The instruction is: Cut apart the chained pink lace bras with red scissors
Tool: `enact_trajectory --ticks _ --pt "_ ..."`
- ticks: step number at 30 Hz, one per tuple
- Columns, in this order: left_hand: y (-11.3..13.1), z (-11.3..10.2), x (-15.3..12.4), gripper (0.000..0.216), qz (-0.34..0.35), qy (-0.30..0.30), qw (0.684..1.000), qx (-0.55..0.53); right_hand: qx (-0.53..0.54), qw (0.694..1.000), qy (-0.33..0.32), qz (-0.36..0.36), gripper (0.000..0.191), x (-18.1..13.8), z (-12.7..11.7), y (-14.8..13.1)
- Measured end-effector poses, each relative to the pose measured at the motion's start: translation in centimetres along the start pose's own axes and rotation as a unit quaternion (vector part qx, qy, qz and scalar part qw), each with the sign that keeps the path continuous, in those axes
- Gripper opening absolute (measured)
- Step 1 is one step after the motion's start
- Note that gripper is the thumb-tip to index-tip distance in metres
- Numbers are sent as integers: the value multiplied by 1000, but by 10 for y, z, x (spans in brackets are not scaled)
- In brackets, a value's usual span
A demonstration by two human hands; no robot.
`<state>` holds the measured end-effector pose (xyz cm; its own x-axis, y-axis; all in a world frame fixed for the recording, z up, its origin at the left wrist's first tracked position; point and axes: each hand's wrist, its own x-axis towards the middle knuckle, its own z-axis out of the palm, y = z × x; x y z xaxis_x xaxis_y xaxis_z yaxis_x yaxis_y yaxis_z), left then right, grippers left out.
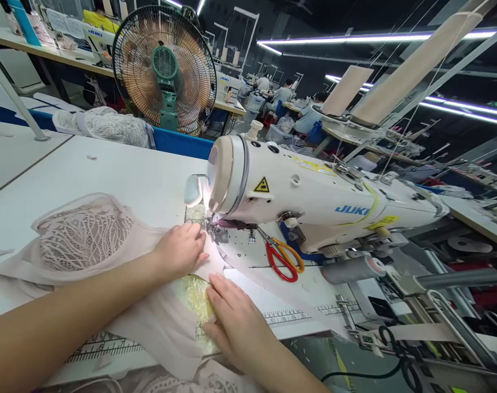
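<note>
A pale beige bra (84, 237) with a lace-patterned cup lies on the white sewing table, its edge running under the presser foot of a JUKI sewing machine (297, 191). Just left of the needle area, my left hand (181, 251) is closed on the fabric, fingers bent and pressing it down. My right hand (236, 311) pinches the fabric's edge closer to me, with the thumb apart from the fingers. Between the hands, a shiny yellowish patch (197, 300) shows on the table. A narrow pale strip curves from the foot towards the right.
Scissors (282, 256) with red and orange handles lie under the machine arm. A grey thread cone (353, 269) rests to the right. Printed rulers (289, 317) run along the table's front. Behind stand a large fan (165, 68) and a white lace pile (109, 126). People work farther back.
</note>
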<state>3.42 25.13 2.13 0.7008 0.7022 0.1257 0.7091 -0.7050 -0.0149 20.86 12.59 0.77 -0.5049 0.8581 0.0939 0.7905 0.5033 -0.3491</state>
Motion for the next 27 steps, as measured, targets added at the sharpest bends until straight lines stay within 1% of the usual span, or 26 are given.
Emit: enact_trajectory --ticks 6,9,12,15,17,20,22,23,25,27 --pt "-5 -3 4 34 20 -2 1000 -19 -2 1000 -7 15 49 6 3 -3" --pt "-5 -6 1 27 41 2 999 -18 -2 1000 -10 25 52 10 4 -5" --pt "-1 -7 -4 15 85 2 996 -16 0 999 -18 40 55 16 4 -6" --pt "7 -9 -12 18 128 -11 992 -4 6 999 -26 46 60 22 3 -7" --pt "13 -14 -17 17 139 -34 990 10 12 999 -27 43 65 26 2 -7" --pt "21 -22 -23 9 133 -88 987 38 23 999 -20 39 68 29 2 -7" --pt "23 -24 -25 14 133 -112 983 53 31 999 -11 39 66 28 4 -6" --pt "22 -23 -25 18 136 -117 982 58 35 999 -5 40 65 28 6 -6" --pt "19 -19 -24 18 148 -113 980 66 41 998 11 37 63 26 9 -4" --pt "13 -14 -23 16 159 -87 982 60 42 998 37 27 57 24 13 -2"
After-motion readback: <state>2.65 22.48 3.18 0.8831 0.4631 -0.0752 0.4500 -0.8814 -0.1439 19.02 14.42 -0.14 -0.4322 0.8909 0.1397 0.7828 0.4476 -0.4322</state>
